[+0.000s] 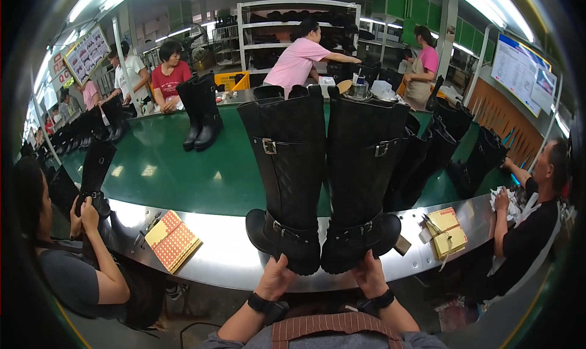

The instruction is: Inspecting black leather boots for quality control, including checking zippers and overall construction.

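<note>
Conveyor belt (171, 166), green, runs across the whole view with a shiny metal edge rail (226, 251) nearest us. On that rail we hold a pair of tall black boots (323, 178) upright, heels toward us, shafts side by side and touching, buckled straps at top and ankle. Our left hand (276, 277) grips the heel of the left boot (288, 178); our right hand (368, 272) grips the heel of the right boot (361, 178). Both hands closed around the heels, black wristbands on both wrists.

The pair blocks most of our view of the belt's middle. Just behind them to the right, more black boots (427, 147) stand packed together. Another pair (201, 114) stands well apart on the belt to the left.

People work on both sides; the one on the left (67, 251) handles a boot (94, 172), the one on the right (531, 227) holds a white rag (503, 202).

Orange patterned pad (173, 240) lies on the rail to our left, yellow pad (445, 232) to our right.
</note>
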Tool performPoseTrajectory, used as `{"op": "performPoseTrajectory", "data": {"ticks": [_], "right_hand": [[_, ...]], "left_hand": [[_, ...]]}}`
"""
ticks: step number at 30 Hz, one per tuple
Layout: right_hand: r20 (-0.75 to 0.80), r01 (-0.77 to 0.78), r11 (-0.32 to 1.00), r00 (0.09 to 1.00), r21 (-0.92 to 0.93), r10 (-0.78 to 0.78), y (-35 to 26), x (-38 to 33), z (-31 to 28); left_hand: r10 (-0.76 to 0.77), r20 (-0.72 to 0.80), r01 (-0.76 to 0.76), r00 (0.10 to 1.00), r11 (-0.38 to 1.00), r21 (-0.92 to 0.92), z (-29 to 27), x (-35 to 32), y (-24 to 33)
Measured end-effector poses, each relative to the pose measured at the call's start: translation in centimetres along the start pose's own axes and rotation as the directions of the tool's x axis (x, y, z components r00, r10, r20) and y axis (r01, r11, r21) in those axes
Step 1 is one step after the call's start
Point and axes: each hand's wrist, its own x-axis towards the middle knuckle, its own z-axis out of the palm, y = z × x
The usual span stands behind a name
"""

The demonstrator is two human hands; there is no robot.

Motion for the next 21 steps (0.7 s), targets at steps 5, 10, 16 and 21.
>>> {"op": "performPoseTrajectory", "data": {"ticks": [5, 10, 16, 21], "right_hand": [[0.013, 0.068, 0.997, 0.998, -0.02, -0.068, 0.2, -0.2, -0.3], [-0.063, 0.133, 0.991, 0.989, -0.015, -0.134, 0.7, -0.2, -0.7], [-0.045, 0.129, 0.991, 0.99, -0.032, -0.13, 0.6, -0.1, -0.6], [0.417, -0.081, 0.995, 0.903, -0.065, 0.101, -0.9, 0.8, -1.3]], "left_hand": [[0.013, -0.032, -0.014, 0.999, 1.0, -0.026, -0.2, 0.1, -0.6], [0.087, -0.12, -0.081, 0.989, 0.995, 0.055, -0.3, 0.0, -1.5], [0.108, -0.12, -0.1, 0.987, 0.992, 0.076, -0.2, 0.0, -1.5], [-0.087, 0.007, 0.087, 0.996, 0.996, 0.024, -1.0, -0.8, -0.3]]}}
